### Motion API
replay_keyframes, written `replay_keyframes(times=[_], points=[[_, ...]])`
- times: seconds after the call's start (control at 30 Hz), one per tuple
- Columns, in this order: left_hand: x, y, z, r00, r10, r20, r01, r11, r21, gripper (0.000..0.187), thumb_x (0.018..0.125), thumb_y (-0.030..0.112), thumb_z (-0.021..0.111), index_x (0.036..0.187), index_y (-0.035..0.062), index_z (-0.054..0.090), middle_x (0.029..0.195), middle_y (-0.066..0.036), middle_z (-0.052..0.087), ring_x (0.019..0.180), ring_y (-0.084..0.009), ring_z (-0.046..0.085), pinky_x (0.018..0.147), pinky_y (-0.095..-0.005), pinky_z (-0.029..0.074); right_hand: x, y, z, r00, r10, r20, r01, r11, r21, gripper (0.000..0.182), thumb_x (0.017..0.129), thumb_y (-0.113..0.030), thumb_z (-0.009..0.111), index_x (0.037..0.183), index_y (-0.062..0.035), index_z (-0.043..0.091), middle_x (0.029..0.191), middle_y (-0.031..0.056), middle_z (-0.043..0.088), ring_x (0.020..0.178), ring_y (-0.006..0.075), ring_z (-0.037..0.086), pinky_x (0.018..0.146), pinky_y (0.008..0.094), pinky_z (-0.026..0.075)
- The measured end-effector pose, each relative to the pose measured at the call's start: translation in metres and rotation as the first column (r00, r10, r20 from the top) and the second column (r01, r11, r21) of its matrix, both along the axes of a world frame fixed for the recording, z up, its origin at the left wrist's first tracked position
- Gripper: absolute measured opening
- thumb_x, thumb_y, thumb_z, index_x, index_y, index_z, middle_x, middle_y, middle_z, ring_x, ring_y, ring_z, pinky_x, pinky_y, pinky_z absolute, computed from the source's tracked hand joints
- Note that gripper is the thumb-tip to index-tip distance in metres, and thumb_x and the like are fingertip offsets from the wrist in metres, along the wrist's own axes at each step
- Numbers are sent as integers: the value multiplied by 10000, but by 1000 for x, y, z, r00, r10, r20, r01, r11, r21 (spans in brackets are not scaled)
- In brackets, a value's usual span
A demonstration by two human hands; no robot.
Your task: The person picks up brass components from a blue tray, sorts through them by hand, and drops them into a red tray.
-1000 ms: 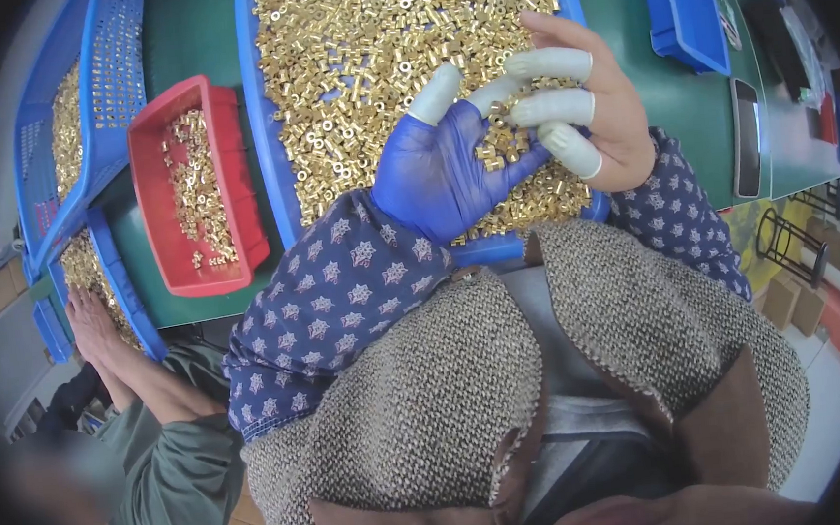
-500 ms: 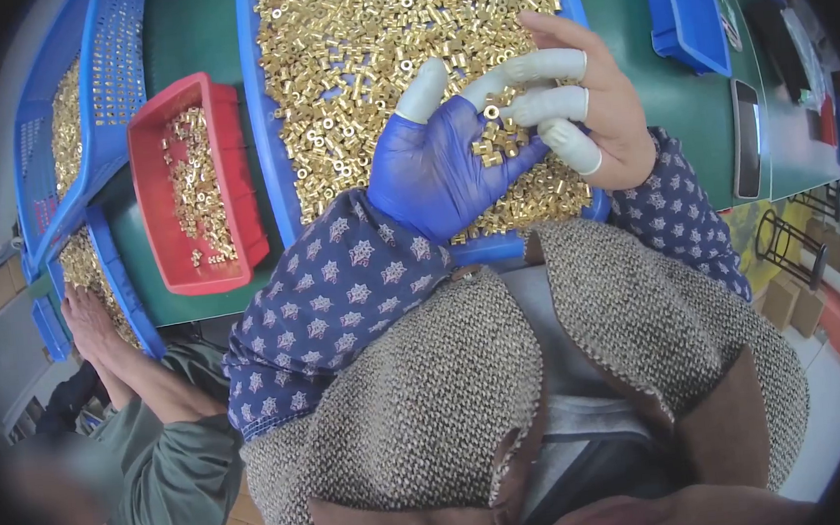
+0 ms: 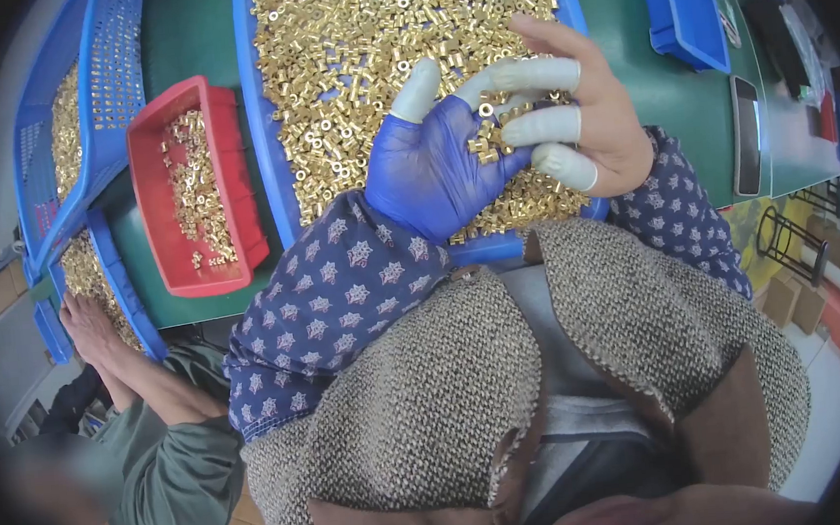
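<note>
My left hand (image 3: 423, 173), in a blue glove with white finger covers, is turned palm up over the large blue tray (image 3: 281, 185). Several small brass fittings (image 3: 486, 147) rest on its cupped fingers, some of them hidden. Reaching over from the right, my right hand (image 3: 585, 106) wears white covers on its fingers. Its fingers are spread and slightly bent, with the tips at the fittings in my left hand. I cannot make out a piece pinched between them. Many more loose brass fittings (image 3: 355, 60) fill the tray under both hands.
A red bin (image 3: 155, 214) with some brass fittings stands left of the tray. Farther left are a perforated blue basket (image 3: 115, 79) and another person's hands (image 3: 89, 323) at a blue tray of fittings. A small blue bin (image 3: 681, 5) and a phone (image 3: 747, 138) lie at right.
My right hand's fingers have shifted slightly left and down, farther over the brass fittings on my left fingers. My left hand stays nearly in place, palm up.
</note>
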State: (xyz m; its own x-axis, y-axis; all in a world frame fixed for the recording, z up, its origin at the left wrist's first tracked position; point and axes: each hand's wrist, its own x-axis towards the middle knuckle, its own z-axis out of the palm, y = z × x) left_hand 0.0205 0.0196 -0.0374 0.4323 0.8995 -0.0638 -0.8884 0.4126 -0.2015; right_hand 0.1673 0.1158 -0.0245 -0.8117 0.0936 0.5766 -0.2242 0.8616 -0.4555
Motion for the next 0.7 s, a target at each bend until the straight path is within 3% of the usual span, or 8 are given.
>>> replay_keyframes(times=[0.1,0.23,0.3,0.4,0.5,0.6,0.7], points=[[3,2,-1,998,0,-59,1,1000,10,571,849,506,322,1159,30,383,1105,-101,427,974,-211,430,799,-373,366,-3,-2,-1,1000,2,11,-3,999,48,265,871,-291,388,978,-125,566,1145,150,470,1158,430,301,916,515,316],[4,2,10,989,2,-147,-16,996,-89,566,846,501,332,1117,11,416,1093,-140,461,961,-216,463,808,-333,382,-1,-2,-2,998,-61,21,59,994,90,263,874,-273,364,984,-128,553,1125,167,486,1173,399,283,836,398,404],[5,3,12,984,4,-179,-23,994,-103,585,844,514,329,1119,8,432,1013,-135,490,883,-247,488,774,-384,410,0,-3,-2,998,-56,31,55,997,49,274,875,-287,360,1013,-138,544,1126,169,488,1188,391,271,926,477,299],[4,3,-7,998,11,57,-13,999,43,553,856,475,341,1171,24,402,1014,-115,503,787,-212,495,641,-345,414,-2,-5,-6,999,-28,31,26,998,50,282,870,-320,385,1034,-154,544,1177,156,442,1186,408,265,935,501,282],[2,2,3,995,6,-102,-8,1000,-22,551,851,481,361,1159,27,410,965,-122,461,782,-199,458,667,-323,389,-3,-6,-6,999,-37,19,35,997,63,248,873,-283,404,1009,-143,556,1182,113,447,1185,396,280,929,482,310],[3,1,2,990,18,-142,-24,999,-40,502,862,462,358,1183,79,402,947,-10,469,709,-157,421,636,-303,377,-3,-6,-4,999,-35,11,34,998,47,243,866,-287,419,996,-141,564,1147,159,468,1169,418,293,916,483,325],[3,3,9,985,2,-174,-22,993,-114,481,860,461,364,1163,89,404,902,12,471,634,-139,393,600,-315,354,-3,-4,-4,999,-30,24,29,998,59,239,861,-276,421,988,-141,572,1139,158,468,1172,418,285,905,476,338]])
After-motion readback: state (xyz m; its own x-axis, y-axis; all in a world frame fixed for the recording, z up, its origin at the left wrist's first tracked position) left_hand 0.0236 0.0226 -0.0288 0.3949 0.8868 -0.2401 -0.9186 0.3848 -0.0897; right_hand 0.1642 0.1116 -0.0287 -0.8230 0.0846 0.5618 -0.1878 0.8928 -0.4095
